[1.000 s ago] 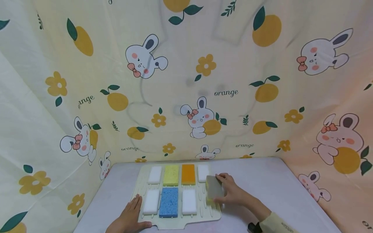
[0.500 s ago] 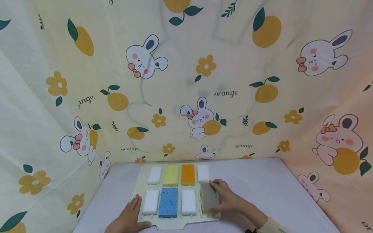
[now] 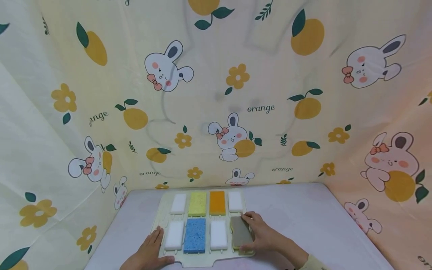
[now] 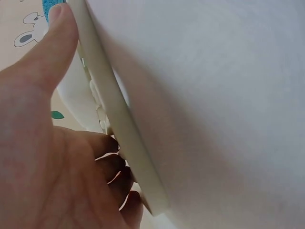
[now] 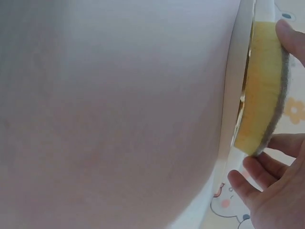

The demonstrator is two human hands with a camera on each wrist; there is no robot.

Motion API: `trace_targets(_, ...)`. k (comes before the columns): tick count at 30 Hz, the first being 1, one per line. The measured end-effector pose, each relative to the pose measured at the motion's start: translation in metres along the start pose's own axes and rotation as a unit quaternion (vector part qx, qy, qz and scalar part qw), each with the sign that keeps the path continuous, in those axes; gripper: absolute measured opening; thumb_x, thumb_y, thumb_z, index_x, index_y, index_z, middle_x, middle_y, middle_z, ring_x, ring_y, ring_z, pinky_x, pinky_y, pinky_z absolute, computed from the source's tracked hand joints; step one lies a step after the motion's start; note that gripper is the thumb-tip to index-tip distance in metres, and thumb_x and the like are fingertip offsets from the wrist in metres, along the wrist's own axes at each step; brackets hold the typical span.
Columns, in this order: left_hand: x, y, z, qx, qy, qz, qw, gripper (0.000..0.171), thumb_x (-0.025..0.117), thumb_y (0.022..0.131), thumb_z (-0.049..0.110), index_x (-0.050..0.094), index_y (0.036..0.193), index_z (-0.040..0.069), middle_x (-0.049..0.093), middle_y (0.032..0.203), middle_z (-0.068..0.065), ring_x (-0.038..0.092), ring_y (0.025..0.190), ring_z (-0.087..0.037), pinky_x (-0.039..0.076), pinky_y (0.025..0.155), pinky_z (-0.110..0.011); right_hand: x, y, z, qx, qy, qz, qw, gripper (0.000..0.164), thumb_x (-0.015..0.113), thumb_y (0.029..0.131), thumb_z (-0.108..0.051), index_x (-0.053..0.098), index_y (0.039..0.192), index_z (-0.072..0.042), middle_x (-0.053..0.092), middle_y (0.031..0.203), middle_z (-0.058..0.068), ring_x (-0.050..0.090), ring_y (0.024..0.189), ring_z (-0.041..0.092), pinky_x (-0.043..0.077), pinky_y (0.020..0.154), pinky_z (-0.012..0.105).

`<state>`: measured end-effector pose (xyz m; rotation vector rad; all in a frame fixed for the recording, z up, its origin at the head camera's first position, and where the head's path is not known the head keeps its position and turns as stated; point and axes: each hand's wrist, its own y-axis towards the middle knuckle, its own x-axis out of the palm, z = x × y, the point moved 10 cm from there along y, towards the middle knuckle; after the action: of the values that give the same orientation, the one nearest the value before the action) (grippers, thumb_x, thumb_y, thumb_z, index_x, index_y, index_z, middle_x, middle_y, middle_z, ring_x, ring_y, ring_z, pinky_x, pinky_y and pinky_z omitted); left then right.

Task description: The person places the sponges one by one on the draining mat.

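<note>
A cream-coloured ribbed drying rack [image 3: 199, 261] lies on the table, with sponges set out on it in two rows. My right hand [image 3: 262, 233] pinches a yellow sponge with a grey scouring face [image 3: 240, 231] by its two ends, grey side up, over the front right spot. In the right wrist view the sponge's yellow body [image 5: 262, 86] sits right at the rack's surface, slightly bowed. On the rack's left edge rests my left hand [image 3: 147, 247], fingers extended and thumb at the front edge; the left wrist view has the rack's rim [image 4: 119, 109] along the fingers.
Beside the held sponge lies a white block [image 3: 218, 234], then a blue sponge [image 3: 194, 236] and another white block [image 3: 174, 234]. Behind are a yellow sponge [image 3: 197, 204], an orange sponge [image 3: 217, 203] and white blocks [image 3: 235, 201]. A printed curtain [image 3: 270, 150] surrounds the table.
My right hand has brought the grey-faced sponge left and toward the front, down onto the rack's front right spot. The left hand has stayed on the rack's edge.
</note>
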<state>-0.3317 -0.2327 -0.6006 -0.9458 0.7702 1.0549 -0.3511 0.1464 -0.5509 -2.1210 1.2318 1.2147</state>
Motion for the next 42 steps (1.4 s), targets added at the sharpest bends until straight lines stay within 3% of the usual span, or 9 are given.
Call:
trace_targets(10, -0.002, 0.001, 0.001, 0.004, 0.002, 0.013, 0.9999, 0.123, 0.083, 0.082, 0.069, 0.033, 0.162, -0.011, 0.025, 0.172, -0.032, 0.025, 0.157, -0.054, 0.021, 0.127, -0.069, 0.0, -0.004, -0.001, 0.02, 0.014, -0.016, 1.0, 0.119, 0.088, 0.081, -0.065, 0.037, 0.164, 0.003, 0.04, 0.157, 0.019, 0.045, 0.135, 0.031, 0.05, 0.111, 0.06)
trace_targets(16, -0.008, -0.002, 0.005, 0.053, 0.0, 0.028, 0.9982, 0.11, 0.075, 0.092, 0.065, 0.037, 0.158, -0.014, 0.029, 0.168, -0.037, 0.028, 0.154, -0.057, 0.023, 0.124, -0.073, 0.0, -0.008, 0.003, 0.011, 0.01, -0.015, 1.0, 0.118, 0.086, 0.083, -0.067, 0.034, 0.166, 0.0, 0.036, 0.163, 0.021, 0.043, 0.14, 0.034, 0.048, 0.112, 0.064)
trace_targets(19, -0.014, -0.004, 0.007, 0.075, 0.005, 0.04, 0.9964, 0.099, 0.069, 0.099, 0.06, 0.04, 0.155, -0.017, 0.032, 0.165, -0.039, 0.032, 0.151, -0.06, 0.026, 0.121, -0.076, -0.005, -0.011, 0.003, -0.004, -0.006, 0.004, 1.0, 0.119, 0.084, 0.083, -0.069, 0.034, 0.166, -0.002, 0.035, 0.165, 0.023, 0.041, 0.145, 0.038, 0.047, 0.112, 0.067)
trace_targets(26, -0.027, -0.008, 0.0, 0.046, -0.009, 0.049, 0.9977, 0.091, 0.062, 0.104, 0.06, 0.044, 0.157, -0.011, 0.032, 0.168, -0.034, 0.028, 0.156, -0.055, 0.02, 0.126, -0.071, -0.027, -0.024, 0.007, -0.011, -0.029, 0.068, 0.997, 0.112, 0.085, 0.084, -0.065, 0.04, 0.162, 0.002, 0.04, 0.162, 0.028, 0.041, 0.147, 0.051, 0.043, 0.112, 0.074)
trace_targets(34, -0.052, -0.011, 0.004, 0.084, 0.031, 0.109, 0.99, 0.087, 0.065, 0.104, 0.057, 0.048, 0.153, -0.013, 0.035, 0.165, -0.037, 0.028, 0.155, -0.056, 0.02, 0.124, -0.075, -0.063, -0.046, 0.026, 0.003, -0.077, 0.147, 0.986, 0.101, 0.085, 0.086, -0.06, 0.048, 0.159, -0.001, 0.044, 0.162, 0.026, 0.043, 0.147, 0.053, 0.034, 0.117, 0.075)
trace_targets(42, -0.065, -0.014, 0.003, 0.082, 0.071, 0.157, 0.9816, 0.091, 0.062, 0.103, 0.062, 0.042, 0.161, -0.006, 0.029, 0.171, -0.029, 0.021, 0.16, -0.05, 0.01, 0.128, -0.072, -0.096, -0.066, 0.049, 0.042, -0.092, 0.183, 0.978, 0.101, 0.083, 0.087, -0.06, 0.045, 0.161, -0.002, 0.038, 0.167, 0.029, 0.03, 0.153, 0.056, 0.018, 0.122, 0.077)
